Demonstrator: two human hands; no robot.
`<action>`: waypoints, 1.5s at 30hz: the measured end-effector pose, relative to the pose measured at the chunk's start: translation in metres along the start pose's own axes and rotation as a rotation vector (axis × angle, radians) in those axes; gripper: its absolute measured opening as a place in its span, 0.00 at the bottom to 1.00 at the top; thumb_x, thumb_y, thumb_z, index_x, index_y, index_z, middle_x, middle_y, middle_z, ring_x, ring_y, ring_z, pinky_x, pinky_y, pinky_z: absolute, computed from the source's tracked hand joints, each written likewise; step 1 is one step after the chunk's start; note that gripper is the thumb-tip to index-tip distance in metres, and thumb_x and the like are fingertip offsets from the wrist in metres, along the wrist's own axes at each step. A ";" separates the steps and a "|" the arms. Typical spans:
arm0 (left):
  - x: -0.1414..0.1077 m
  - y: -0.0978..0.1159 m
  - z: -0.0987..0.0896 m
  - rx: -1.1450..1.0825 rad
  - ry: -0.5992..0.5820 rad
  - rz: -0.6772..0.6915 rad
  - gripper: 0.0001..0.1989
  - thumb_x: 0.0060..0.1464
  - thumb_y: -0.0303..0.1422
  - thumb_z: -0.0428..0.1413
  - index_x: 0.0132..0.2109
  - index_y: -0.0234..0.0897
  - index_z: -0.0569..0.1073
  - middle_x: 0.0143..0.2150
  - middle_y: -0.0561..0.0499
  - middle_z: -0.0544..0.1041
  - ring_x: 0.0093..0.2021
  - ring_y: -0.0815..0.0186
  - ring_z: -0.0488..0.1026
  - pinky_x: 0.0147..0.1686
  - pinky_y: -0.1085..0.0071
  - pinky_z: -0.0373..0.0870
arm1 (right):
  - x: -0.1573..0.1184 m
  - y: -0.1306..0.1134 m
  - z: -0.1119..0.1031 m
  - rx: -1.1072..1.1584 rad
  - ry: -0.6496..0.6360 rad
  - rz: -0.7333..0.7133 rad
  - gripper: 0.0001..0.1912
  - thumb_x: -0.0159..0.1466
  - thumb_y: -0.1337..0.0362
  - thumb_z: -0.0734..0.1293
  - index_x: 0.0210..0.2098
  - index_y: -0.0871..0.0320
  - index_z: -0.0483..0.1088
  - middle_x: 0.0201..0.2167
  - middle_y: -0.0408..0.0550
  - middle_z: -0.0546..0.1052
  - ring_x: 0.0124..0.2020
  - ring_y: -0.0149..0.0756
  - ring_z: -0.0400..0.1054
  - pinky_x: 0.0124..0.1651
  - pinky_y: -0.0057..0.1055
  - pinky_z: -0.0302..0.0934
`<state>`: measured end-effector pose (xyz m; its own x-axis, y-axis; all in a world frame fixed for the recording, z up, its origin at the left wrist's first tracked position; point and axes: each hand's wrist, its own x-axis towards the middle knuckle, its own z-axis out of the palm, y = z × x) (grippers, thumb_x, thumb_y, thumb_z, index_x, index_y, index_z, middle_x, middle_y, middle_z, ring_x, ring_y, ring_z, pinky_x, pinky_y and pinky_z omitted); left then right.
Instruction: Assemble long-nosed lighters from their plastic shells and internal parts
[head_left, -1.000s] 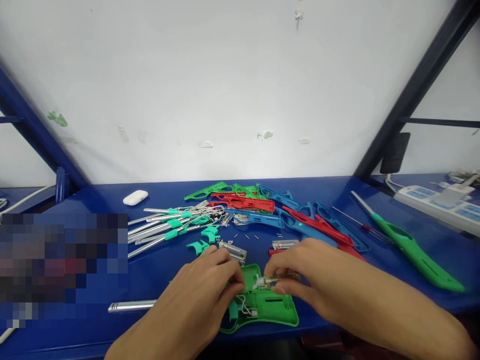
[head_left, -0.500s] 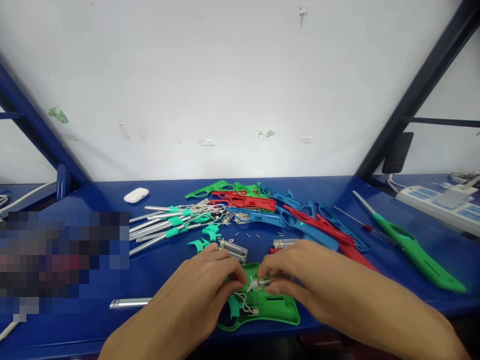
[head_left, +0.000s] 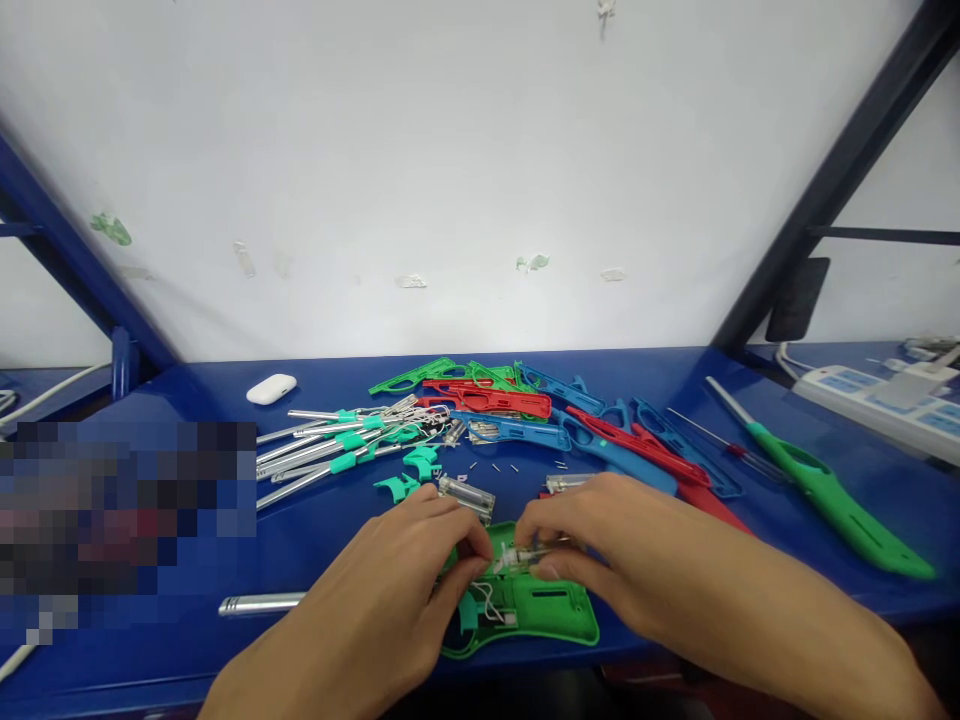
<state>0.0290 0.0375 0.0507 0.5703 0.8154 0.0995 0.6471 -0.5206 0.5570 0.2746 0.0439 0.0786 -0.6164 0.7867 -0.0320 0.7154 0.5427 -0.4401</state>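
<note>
Close to the table's front edge lies a green lighter shell half (head_left: 559, 612), its hollow side up. White wires (head_left: 487, 598) and a teal trigger piece (head_left: 469, 610) sit inside it. My right hand (head_left: 585, 535) pinches a clear fuel tank (head_left: 525, 556) with a white valve end, just over the shell. The fingertips of my left hand (head_left: 439, 555) are pressed together beside that valve end; what they grip, if anything, is too small to make out. A metal barrel tube (head_left: 259, 604) sticks out to the left from behind my left forearm.
Metal barrels with teal clips (head_left: 330, 465) are piled at left. Red, blue and green shell halves (head_left: 510, 402) lie behind my hands, with small pins and a clear tank (head_left: 466, 495) nearer. At right are a screwdriver (head_left: 727, 447), an assembled green lighter (head_left: 832, 490) and a power strip (head_left: 877, 400).
The view has shifted very slightly. Both hands stay over the green shell, and the fuel tank in my right hand is tilted a little differently.
</note>
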 end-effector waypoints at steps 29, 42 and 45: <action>-0.001 0.006 0.003 0.027 0.016 0.012 0.10 0.68 0.25 0.50 0.40 0.44 0.72 0.42 0.56 0.76 0.43 0.65 0.73 0.43 0.67 0.64 | 0.004 -0.008 0.009 -0.196 0.060 -0.040 0.04 0.68 0.65 0.69 0.38 0.50 0.77 0.29 0.41 0.79 0.33 0.38 0.76 0.33 0.32 0.57; -0.002 0.003 0.001 0.079 0.060 0.076 0.12 0.69 0.24 0.50 0.39 0.44 0.71 0.38 0.58 0.77 0.41 0.65 0.71 0.47 0.66 0.63 | 0.000 -0.009 0.007 -0.188 0.080 -0.070 0.05 0.70 0.66 0.68 0.39 0.51 0.78 0.32 0.42 0.80 0.38 0.39 0.76 0.37 0.32 0.59; -0.003 0.006 0.000 0.102 0.065 0.101 0.12 0.69 0.24 0.50 0.39 0.44 0.71 0.39 0.57 0.77 0.41 0.65 0.72 0.46 0.66 0.64 | 0.000 -0.009 0.010 -0.248 0.075 -0.114 0.07 0.70 0.67 0.68 0.37 0.52 0.77 0.31 0.42 0.80 0.33 0.37 0.74 0.36 0.32 0.58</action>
<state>0.0312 0.0316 0.0541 0.6034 0.7705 0.2055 0.6379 -0.6211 0.4553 0.2645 0.0364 0.0739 -0.6780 0.7312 0.0756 0.7074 0.6770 -0.2033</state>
